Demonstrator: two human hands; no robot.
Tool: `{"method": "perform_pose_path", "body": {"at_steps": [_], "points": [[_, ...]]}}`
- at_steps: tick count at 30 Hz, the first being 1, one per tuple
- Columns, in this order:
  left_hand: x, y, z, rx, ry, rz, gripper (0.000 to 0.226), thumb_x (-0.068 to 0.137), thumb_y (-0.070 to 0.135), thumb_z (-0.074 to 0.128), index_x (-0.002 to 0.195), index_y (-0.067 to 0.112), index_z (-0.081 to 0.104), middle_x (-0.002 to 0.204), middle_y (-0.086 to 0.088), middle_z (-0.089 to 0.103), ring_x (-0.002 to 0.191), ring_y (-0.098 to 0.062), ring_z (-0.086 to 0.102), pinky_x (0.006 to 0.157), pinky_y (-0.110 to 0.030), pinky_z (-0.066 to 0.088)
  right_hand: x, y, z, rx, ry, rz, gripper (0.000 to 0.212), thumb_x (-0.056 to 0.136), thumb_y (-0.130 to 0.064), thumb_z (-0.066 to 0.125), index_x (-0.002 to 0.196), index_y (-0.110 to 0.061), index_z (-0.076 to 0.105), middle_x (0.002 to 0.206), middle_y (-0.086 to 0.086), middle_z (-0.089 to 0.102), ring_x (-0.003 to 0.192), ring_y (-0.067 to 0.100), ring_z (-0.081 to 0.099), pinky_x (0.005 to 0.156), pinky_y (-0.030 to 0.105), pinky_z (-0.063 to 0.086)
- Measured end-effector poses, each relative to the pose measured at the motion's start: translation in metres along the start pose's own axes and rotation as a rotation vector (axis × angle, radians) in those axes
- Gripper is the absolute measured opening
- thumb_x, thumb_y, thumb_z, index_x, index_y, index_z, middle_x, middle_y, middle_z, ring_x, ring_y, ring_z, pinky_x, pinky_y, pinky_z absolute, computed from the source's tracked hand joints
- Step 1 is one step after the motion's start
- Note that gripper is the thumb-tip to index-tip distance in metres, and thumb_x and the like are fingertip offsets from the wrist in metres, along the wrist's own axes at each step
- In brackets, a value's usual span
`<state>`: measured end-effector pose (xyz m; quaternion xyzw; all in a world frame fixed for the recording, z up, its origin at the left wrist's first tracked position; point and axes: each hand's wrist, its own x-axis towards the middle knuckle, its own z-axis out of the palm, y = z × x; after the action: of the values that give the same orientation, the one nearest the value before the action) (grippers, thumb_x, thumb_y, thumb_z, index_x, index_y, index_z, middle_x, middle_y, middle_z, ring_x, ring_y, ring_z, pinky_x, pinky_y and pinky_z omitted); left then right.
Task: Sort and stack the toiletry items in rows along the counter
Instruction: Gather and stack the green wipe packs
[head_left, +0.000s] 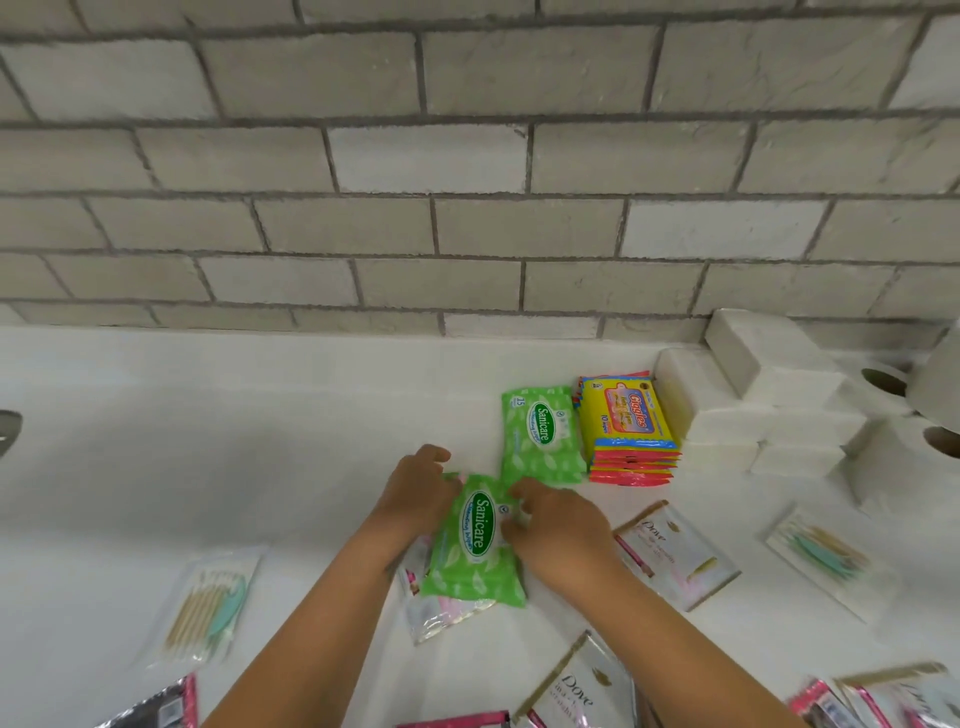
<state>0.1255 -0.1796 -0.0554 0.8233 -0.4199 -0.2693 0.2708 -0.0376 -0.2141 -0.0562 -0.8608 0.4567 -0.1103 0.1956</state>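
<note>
A green Sanicare wipes pack (475, 540) is held between both hands over the white counter (208, 426). My left hand (415, 493) grips its left edge and my right hand (556, 525) grips its right edge. Just behind lies a second green Sanicare pack (540, 434), flat on the counter. To its right stands a stack of yellow Giggles wipes packs (626, 426). A pink-and-clear sachet (447, 613) lies under the held pack, partly hidden.
White tissue packs (753, 405) and toilet rolls (914, 415) are stacked at the back right against the brick wall. Dove sachets (675, 553) (576, 686) and cotton-bud packs (821, 551) (213, 608) lie scattered. More sachets (883, 701) sit at the front edge.
</note>
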Motion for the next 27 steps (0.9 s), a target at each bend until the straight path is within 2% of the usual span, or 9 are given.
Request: {"method": "perform_pose_path", "body": {"at_steps": [4,9,11,13,15,18,22,25,27], "points": [[-0.019,-0.006,0.005,-0.067,0.046,-0.086,0.046,0.093,0.028,0.053,0.135,0.016,0.041,0.139,-0.013,0.033,0.102,-0.024,0.054,0.088,-0.027,0.039,-0.018,-0.005,0.013,-0.008,-0.008,-0.009,0.055,0.083,-0.056,0.052,0.132,-0.031,0.044,0.114,-0.001,0.065,0.106,0.023,0.059,0.084,0.029,0.043],[-0.030,-0.008,0.008,-0.051,0.008,-0.071,0.037,0.094,0.026,0.048,0.129,0.013,0.047,0.120,-0.008,0.059,0.085,-0.015,0.051,0.070,-0.023,0.038,-0.026,-0.010,0.021,-0.133,-0.063,-0.033,0.084,0.069,-0.063,0.063,0.141,-0.036,0.030,0.124,-0.006,0.060,0.112,0.020,0.054,0.089,0.032,0.034],[-0.031,-0.007,0.009,-0.028,0.008,-0.053,0.016,0.095,0.022,0.046,0.101,0.017,0.059,0.090,0.001,0.059,0.070,-0.009,0.047,0.058,-0.021,0.036,-0.029,-0.012,0.023,-0.161,-0.062,-0.038,0.087,0.068,-0.059,0.066,0.143,-0.035,0.028,0.123,-0.006,0.060,0.111,0.020,0.054,0.088,0.032,0.034],[-0.033,-0.006,0.009,0.006,0.024,-0.036,0.025,0.093,0.019,0.044,0.070,0.025,0.047,0.068,0.008,0.046,0.058,-0.003,0.040,0.053,-0.017,0.031,-0.032,-0.013,0.024,-0.140,-0.061,-0.038,0.086,0.070,-0.051,0.069,0.144,-0.033,0.028,0.123,-0.005,0.061,0.111,0.020,0.055,0.089,0.032,0.033],[-0.035,-0.006,0.006,0.018,0.031,-0.026,0.033,0.093,0.018,0.044,0.063,0.029,0.035,0.064,0.010,0.039,0.058,-0.004,0.040,0.056,-0.019,0.033,-0.033,-0.013,0.023,-0.110,-0.054,-0.048,0.084,0.070,-0.045,0.071,0.143,-0.032,0.031,0.122,-0.005,0.062,0.110,0.020,0.056,0.089,0.031,0.032],[-0.036,-0.003,-0.001,0.006,0.046,-0.017,0.027,0.093,0.020,0.045,0.067,0.027,0.040,0.070,0.006,0.047,0.074,-0.016,0.049,0.072,-0.028,0.042,-0.030,-0.014,0.017,-0.093,-0.035,-0.057,0.081,0.071,-0.040,0.071,0.142,-0.035,0.033,0.123,-0.006,0.062,0.109,0.018,0.057,0.089,0.029,0.031],[-0.027,0.010,-0.012,-0.029,0.016,0.021,0.021,0.091,0.019,0.043,0.075,0.009,0.054,0.072,-0.007,0.056,0.069,-0.024,0.054,0.067,-0.030,0.046,-0.018,-0.013,0.000,-0.107,0.007,-0.066,0.083,0.070,-0.041,0.072,0.142,-0.038,0.031,0.123,-0.006,0.061,0.111,0.018,0.053,0.093,0.032,0.030],[-0.008,0.020,-0.011,-0.175,0.006,0.045,0.041,0.082,0.026,0.041,0.115,0.014,0.063,0.107,-0.008,0.067,0.098,-0.026,0.064,0.088,-0.043,0.053,-0.004,-0.007,-0.014,-0.127,0.051,-0.052,0.078,0.074,-0.035,0.071,0.141,-0.039,0.031,0.126,-0.008,0.058,0.116,0.018,0.048,0.095,0.036,0.027],[0.007,0.028,-0.007,-0.226,0.009,0.074,0.048,0.080,0.025,0.038,0.122,0.017,0.060,0.116,-0.007,0.066,0.104,-0.026,0.064,0.092,-0.046,0.052,0.007,0.000,-0.022,-0.152,0.102,-0.028,0.071,0.078,-0.032,0.069,0.139,-0.038,0.033,0.124,-0.008,0.059,0.117,0.018,0.047,0.095,0.037,0.027]]}}
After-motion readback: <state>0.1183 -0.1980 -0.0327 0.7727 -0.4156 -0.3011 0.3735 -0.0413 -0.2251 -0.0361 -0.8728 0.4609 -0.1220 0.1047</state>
